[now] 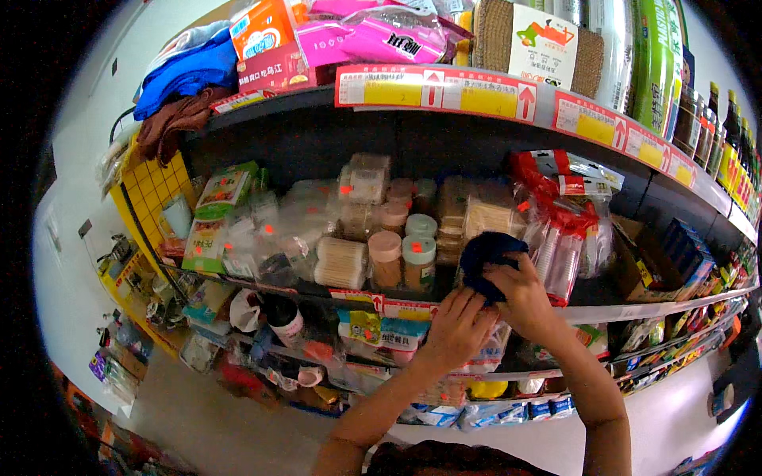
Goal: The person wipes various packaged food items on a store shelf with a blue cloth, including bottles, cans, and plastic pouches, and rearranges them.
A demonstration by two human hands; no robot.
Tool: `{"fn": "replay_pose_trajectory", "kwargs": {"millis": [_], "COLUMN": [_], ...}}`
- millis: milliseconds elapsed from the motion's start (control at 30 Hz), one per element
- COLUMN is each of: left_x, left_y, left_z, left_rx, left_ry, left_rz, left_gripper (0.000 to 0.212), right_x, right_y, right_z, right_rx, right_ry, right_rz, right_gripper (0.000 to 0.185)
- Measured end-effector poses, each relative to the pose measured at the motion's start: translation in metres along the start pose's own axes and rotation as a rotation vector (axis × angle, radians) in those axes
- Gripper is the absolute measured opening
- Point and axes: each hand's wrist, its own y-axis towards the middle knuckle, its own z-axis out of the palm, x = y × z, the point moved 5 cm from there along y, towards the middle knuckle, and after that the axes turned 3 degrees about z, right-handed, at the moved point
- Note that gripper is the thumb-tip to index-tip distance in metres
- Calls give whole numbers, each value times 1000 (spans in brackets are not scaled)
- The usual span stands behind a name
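A bunched dark blue cloth [491,256] is gripped in my right hand [524,291], at the front of the middle shelf. My left hand [461,327] is just left of it, fingers against the cloth's lower edge or the shelf edge; whether it grips anything I cannot tell. Behind the cloth stand packs of wooden toothpicks [488,214]. To its left are round tubs with pink lids [385,247] and green lids [419,250], then a pack of cotton swabs [340,263]. Close on the right lie clear plastic packs with red tops [559,238].
The upper shelf's edge [440,92] bears price labels and runs above my hands. Blue and brown cloths [190,71] hang at its left end. An open cardboard box [649,285] sits right on the middle shelf. Lower shelves hold packaged goods; a yellow wire rack [158,190] stands left.
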Motion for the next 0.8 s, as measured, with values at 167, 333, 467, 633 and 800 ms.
{"fn": "replay_pose_trajectory", "kwargs": {"millis": [167, 333, 467, 633, 800], "left_x": [-3, 0, 12, 29, 44], "left_y": [6, 12, 27, 43, 41], "left_z": [0, -8, -20, -23, -15], "left_rx": [47, 20, -70, 23, -11], "left_ry": [36, -7, -103, -379, -477], "left_rz": [-13, -23, -214, -550, -590], "left_gripper": [37, 42, 47, 70, 78], "right_x": [-33, -45, -51, -32, -17], "right_y": [-8, -55, -99, -110, -111], "right_z": [-33, -109, -108, -56, -30], "right_rx": [-204, -911, -1164, -662, -475], "right_ry": [578, 1048, 1286, 1280, 1341], "right_rz": [353, 470, 591, 740, 866], "right_gripper": [43, 27, 26, 34, 41]}}
